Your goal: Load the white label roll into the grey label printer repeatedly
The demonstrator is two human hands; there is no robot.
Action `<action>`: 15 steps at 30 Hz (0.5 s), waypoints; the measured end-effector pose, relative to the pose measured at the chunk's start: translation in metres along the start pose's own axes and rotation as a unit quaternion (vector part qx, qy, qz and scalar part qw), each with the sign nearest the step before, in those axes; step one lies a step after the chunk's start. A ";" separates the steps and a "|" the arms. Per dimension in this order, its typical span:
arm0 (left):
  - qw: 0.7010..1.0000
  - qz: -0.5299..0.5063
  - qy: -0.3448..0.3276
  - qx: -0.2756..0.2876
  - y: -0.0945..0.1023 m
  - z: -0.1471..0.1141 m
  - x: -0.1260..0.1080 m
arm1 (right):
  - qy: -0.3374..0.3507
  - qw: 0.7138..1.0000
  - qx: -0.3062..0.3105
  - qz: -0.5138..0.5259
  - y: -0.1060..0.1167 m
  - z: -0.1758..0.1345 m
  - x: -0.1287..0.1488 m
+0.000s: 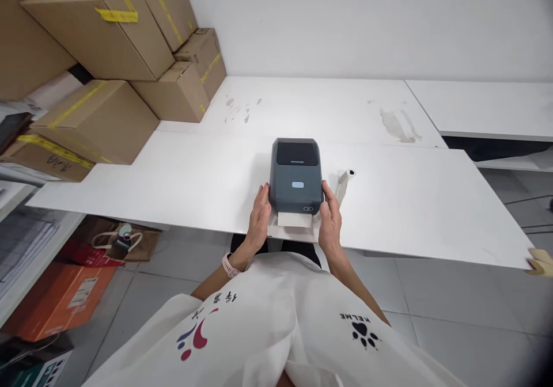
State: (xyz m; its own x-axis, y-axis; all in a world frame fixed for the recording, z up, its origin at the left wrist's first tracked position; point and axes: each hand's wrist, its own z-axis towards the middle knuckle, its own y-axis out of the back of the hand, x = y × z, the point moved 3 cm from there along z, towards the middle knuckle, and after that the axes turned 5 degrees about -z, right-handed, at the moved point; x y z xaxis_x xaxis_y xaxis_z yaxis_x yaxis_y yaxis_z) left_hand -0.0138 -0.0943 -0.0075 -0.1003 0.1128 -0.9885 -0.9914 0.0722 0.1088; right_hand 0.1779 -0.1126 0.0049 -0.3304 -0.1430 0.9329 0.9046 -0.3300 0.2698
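A dark grey label printer (296, 174) stands on the white table near its front edge, with a strip of white label paper (294, 220) coming out of its front. My left hand (260, 217) lies along the printer's left side, fingers stretched forward against the casing. On the opposite side, my right hand (330, 217) rests its fingers along the right wall. Between them the two hands clasp the printer. A small roll of paper (347, 175) lies just right of the printer, its loose end trailing toward my right hand.
Cardboard boxes (101, 119) with yellow tape are stacked at the left. The white table (415, 203) reaches to the right and back to the wall. Below on the left are an orange box (64, 295) and a brown paper bag (144, 246). A second table (488, 107) adjoins at right.
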 end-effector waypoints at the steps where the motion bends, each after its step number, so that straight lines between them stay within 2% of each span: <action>1: 1.000 -0.012 0.004 -0.002 0.000 0.000 -0.001 | -0.001 1.000 0.001 0.007 -0.001 0.000 0.001; 5: 0.999 -0.031 -0.005 -0.003 0.007 0.002 -0.011 | 0.025 1.000 -0.007 0.004 -0.004 0.000 0.007; 8: 0.999 -0.031 -0.040 0.007 0.015 0.015 -0.027 | 0.076 0.997 -0.024 -0.004 -0.004 0.015 0.016; 11: 0.996 -0.038 -0.079 0.007 0.022 0.043 -0.042 | 0.160 0.986 -0.036 -0.026 -0.004 0.048 0.036; 13: 0.995 -0.035 -0.085 -0.026 0.025 0.065 -0.045 | 0.214 0.975 -0.049 -0.045 -0.006 0.080 0.054; 15: 0.996 0.012 -0.057 -0.060 0.025 0.085 -0.041 | 0.254 0.963 -0.077 -0.046 -0.012 0.119 0.070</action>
State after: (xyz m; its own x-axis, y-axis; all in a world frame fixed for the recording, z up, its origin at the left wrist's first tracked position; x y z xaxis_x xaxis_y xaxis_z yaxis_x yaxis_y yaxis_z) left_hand -0.0278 -0.0129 0.0443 -0.1206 0.2262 -0.9666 -0.9925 -0.0492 0.1123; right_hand 0.1762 -0.0079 0.0956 -0.5322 -0.5318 0.6587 0.8273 -0.4918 0.2714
